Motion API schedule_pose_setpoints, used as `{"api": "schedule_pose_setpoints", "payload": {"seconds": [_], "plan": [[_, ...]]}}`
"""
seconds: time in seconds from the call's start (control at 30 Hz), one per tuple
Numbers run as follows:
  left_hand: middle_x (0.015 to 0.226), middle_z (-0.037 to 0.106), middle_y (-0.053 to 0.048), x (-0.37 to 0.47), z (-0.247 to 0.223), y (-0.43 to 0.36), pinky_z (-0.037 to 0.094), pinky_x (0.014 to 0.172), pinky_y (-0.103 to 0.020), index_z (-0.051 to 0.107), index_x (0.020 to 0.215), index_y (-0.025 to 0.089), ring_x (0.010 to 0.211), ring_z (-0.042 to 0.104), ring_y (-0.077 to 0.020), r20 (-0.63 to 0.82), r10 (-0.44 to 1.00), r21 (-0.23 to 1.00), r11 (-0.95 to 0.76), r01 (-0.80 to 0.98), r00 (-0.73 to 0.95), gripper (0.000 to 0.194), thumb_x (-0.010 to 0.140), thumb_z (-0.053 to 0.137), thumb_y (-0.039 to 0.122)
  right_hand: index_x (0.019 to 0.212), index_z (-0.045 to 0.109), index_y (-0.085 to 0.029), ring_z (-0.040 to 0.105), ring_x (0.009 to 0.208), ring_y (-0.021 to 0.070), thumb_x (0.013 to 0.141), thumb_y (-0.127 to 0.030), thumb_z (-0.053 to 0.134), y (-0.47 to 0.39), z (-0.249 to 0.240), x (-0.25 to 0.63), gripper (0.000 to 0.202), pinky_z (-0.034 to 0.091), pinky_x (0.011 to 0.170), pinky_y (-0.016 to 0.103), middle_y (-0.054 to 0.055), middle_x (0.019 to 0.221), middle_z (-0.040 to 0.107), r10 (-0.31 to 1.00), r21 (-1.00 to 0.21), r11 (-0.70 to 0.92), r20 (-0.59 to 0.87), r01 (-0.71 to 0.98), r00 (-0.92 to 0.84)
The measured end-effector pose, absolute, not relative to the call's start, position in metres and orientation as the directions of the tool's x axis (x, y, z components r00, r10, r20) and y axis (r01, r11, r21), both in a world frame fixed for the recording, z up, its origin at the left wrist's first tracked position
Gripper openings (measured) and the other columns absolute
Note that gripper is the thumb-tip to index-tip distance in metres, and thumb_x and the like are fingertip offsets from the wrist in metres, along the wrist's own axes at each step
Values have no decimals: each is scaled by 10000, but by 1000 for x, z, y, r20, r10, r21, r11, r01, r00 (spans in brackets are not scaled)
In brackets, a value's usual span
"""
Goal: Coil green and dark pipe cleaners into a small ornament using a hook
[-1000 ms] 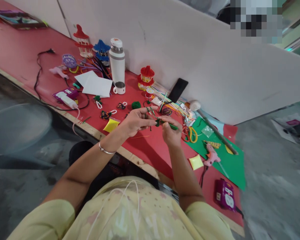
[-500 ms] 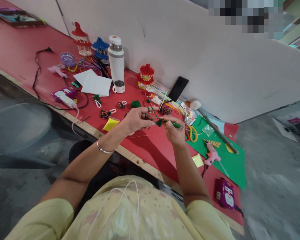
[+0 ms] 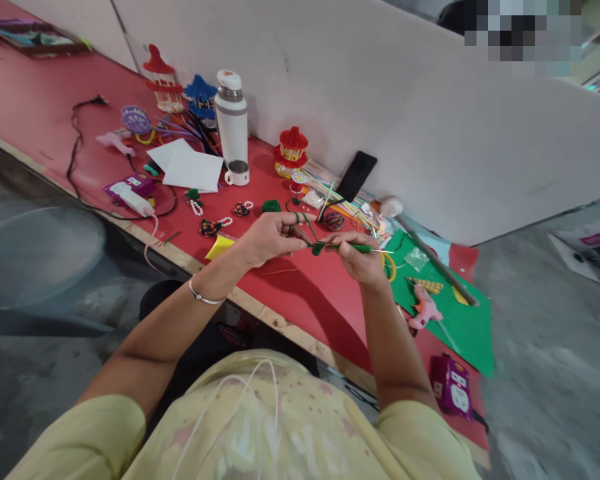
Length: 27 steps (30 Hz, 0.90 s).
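Observation:
My left hand (image 3: pixel 270 238) pinches the edge of a small dark green yarn piece (image 3: pixel 318 248), and green yarn loops over its raised forefinger. Close by on the right, my right hand (image 3: pixel 360 259) grips a crochet hook (image 3: pixel 359 249) with a green handle and a thin metal shaft sticking out to the right. The hook's other end meets the yarn piece; its tip is too small to tell. Behind my left hand lies a green yarn ball (image 3: pixel 271 206). A multicoloured yarn ball (image 3: pixel 334 221) rests behind my right hand.
A white flask (image 3: pixel 233 127) stands near the partition, beside white papers (image 3: pixel 194 168). A black phone (image 3: pixel 358 176) leans at the back. Yellow scissors (image 3: pixel 389 267), a pink glue gun (image 3: pixel 424 307) and a green sheet (image 3: pixel 473 327) are at the right, with a purple power box (image 3: pixel 453 387).
My right hand has moved right with the hook, away from my left hand, and the hook now lies more level. My left hand has shifted slightly left.

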<state>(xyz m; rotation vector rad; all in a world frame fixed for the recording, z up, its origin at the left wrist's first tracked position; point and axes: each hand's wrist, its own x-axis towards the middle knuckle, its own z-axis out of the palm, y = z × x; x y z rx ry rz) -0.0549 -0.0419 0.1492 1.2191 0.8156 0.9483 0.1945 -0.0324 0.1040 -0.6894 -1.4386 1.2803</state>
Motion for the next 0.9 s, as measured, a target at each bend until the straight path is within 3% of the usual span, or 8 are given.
{"api": "schedule_pose_setpoints", "payload": {"seconds": [0.17, 0.47, 0.9], "plan": [[789, 743, -24, -54, 149, -41, 389, 469, -191, 755, 1317, 104, 532, 596, -83, -22, 924, 989, 75, -126, 382, 651, 680, 869, 172, 930, 845, -275, 820, 876, 210, 830, -491, 893, -31, 107, 202, 243, 686, 852, 382, 43, 996, 873, 882, -950, 267, 308, -161, -355], [797, 730, -24, -54, 151, -42, 336, 424, -175, 758, 1288, 104, 497, 573, -66, -67, 937, 985, 118, -128, 343, 604, 700, 880, 176, 976, 854, -293, 817, 925, 189, 907, -373, 840, -35, 114, 205, 107, 682, 893, 353, 20, 1049, 871, 867, -942, 333, 326, -50, -377], [767, 737, -9, -50, 146, -37, 360, 431, -189, 779, 1207, 92, 485, 541, -62, -36, 974, 994, 56, -89, 222, 559, 662, 879, 171, 968, 827, -268, 814, 1000, 198, 972, -368, 762, -52, 133, 190, 119, 640, 921, 342, 38, 1052, 865, 831, -834, 517, 434, 194, -349]]}}
